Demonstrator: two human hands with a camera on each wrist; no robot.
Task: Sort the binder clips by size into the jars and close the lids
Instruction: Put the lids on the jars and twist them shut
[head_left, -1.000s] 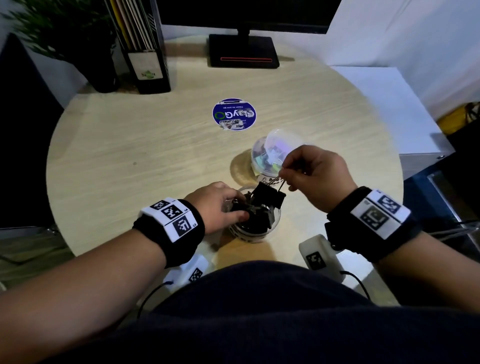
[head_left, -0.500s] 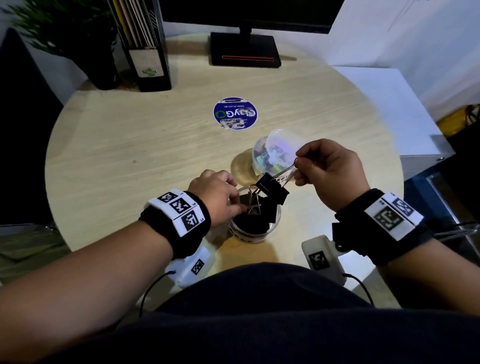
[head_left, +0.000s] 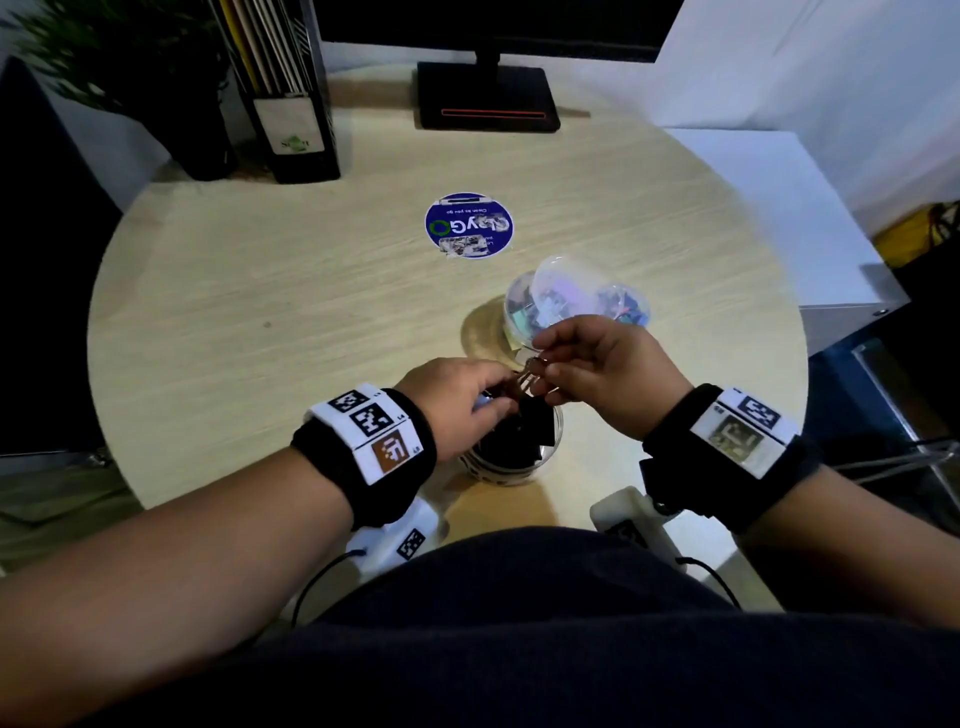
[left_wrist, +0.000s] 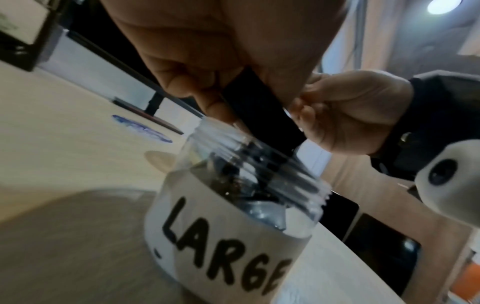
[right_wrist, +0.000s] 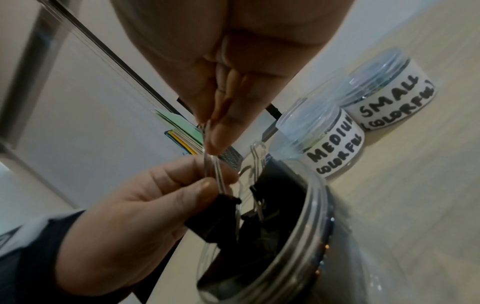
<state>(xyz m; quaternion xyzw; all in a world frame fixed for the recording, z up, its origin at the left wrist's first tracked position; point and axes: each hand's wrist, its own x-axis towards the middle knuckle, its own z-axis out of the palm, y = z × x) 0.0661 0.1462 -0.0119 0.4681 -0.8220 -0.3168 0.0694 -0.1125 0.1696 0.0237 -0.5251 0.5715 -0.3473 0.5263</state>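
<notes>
Both hands met over the open LARGE jar (left_wrist: 233, 222) at the near edge of the round table (head_left: 260, 338). Right hand (head_left: 613, 379): thumb and fingertips pressed together, pinching the wire handles of a black clip (right_wrist: 215, 218) from above. Left hand (head_left: 457, 400): thumb and curled fingers pinched the same clip's black body from the side, seen in the right wrist view. The clip hung tilted at the jar's mouth, lower end just inside the rim. The jar already held several black clips; one of them stood with its wire handle (right_wrist: 258, 156) sticking up past the rim.

Beyond the LARGE jar stood the MEDIUM jar (right_wrist: 335, 148), and just beside that the SMALL jar (right_wrist: 389, 102); both were labelled "colorful". Each carried a clear lid on top; whether screwed down, could not tell.

Further back on the table: a round blue sticker (head_left: 469, 226), a monitor base (head_left: 488, 96), a file holder (head_left: 291, 104), and a plant pot (head_left: 202, 130).
</notes>
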